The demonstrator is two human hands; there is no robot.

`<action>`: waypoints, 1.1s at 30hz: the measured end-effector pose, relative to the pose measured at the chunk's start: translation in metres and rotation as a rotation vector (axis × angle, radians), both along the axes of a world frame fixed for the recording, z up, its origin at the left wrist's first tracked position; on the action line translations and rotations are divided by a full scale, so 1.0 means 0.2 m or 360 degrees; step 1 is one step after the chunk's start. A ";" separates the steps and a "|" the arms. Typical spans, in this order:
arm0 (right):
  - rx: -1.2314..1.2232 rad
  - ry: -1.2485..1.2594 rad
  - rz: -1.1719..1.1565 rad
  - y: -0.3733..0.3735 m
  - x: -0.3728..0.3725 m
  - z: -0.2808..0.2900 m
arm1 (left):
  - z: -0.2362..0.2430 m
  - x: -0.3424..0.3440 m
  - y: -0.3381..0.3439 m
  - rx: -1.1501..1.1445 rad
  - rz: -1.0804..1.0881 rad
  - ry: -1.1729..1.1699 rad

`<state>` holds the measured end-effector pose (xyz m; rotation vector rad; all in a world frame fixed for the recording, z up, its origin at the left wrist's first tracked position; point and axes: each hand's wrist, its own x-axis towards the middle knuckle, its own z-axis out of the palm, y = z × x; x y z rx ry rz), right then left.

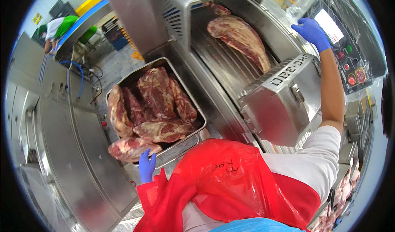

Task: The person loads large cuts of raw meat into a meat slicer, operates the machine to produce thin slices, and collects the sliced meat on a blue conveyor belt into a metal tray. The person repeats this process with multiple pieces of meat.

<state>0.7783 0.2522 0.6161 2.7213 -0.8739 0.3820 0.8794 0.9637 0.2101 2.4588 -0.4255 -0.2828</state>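
My left hand (147, 166), in a blue glove, is beside the near edge of a metal tub (201, 127). Its fingers are apart and hold nothing, close to a large raw meat piece (131, 149) that overhangs the rim. Several more dark red cuts with pale fat fill the tub. Over on the right, my blue-gloved right hand (313, 33) reaches to the edge of a plastic-wrapped control panel (343, 46), its fingers spread and partly bent. Between the hands, a long fatty cut of meat (242, 38) lies in the slotted channel (218, 67) of a steel machine.
A hinged steel cover (284, 104) stands beside the machine's channel. Steel cabinets (78, 149) line the left. A person in green and white (61, 26) bends at the far left, near a dark crate (114, 33). More meat pieces (339, 199) lie at the lower right.
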 end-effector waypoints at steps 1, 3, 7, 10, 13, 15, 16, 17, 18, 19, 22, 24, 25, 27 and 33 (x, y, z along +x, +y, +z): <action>-0.0017 -0.0029 0.0105 0.10 0.06 0.01 | 0.02 -0.04 0.06 -0.0061 0.0042 -0.0018; -0.0119 -0.0074 0.0356 0.28 0.18 -0.01 | 0.02 -0.14 0.23 -0.0058 0.0117 -0.0034; 0.0125 0.0149 0.0709 0.75 0.48 -0.07 | 0.04 -0.40 0.61 0.0013 0.0357 0.0117; 0.0330 0.0372 0.1015 1.25 0.72 -0.21 | 0.02 -0.69 0.98 0.0082 0.0673 0.0213; 0.0559 0.0506 0.1288 1.88 0.79 -0.42 | -0.03 -0.99 1.33 -0.0009 0.0876 0.0105; 0.0906 0.0455 0.1613 2.18 0.82 -0.68 | 0.06 -1.15 1.48 -0.0013 0.0999 -0.0044; 0.1016 0.0663 0.1627 2.30 0.85 -0.77 | 0.12 -1.22 1.54 0.0007 0.1050 -0.0062; 0.1206 0.0551 0.1577 2.49 0.84 -0.86 | 0.12 -1.30 1.61 0.0118 0.1156 0.0068; 0.1341 0.0607 0.1591 2.55 0.91 -1.03 | 0.18 -1.35 1.66 0.0116 0.1256 0.0089; 0.1408 0.0652 0.1445 2.68 0.92 -1.13 | 0.25 -1.40 1.69 0.0121 0.1349 0.0115; 0.0812 0.0718 0.1766 2.58 1.21 -1.67 | 0.30 -1.44 1.80 0.0133 0.1460 0.0007; 0.1393 0.1061 0.1252 2.85 1.17 -1.61 | 0.27 -1.49 1.85 0.0176 0.1549 -0.0023; 0.1914 0.1205 0.0928 2.89 1.18 -1.66 | 0.26 -1.47 1.89 0.0158 0.1562 -0.0025; 0.2387 0.1406 0.0402 2.97 1.20 -1.69 | 0.26 -1.44 1.95 0.0128 0.1566 0.0013; 0.2357 0.1703 0.0105 3.12 1.30 -1.62 | 0.33 -1.19 2.18 0.0164 0.1511 0.0019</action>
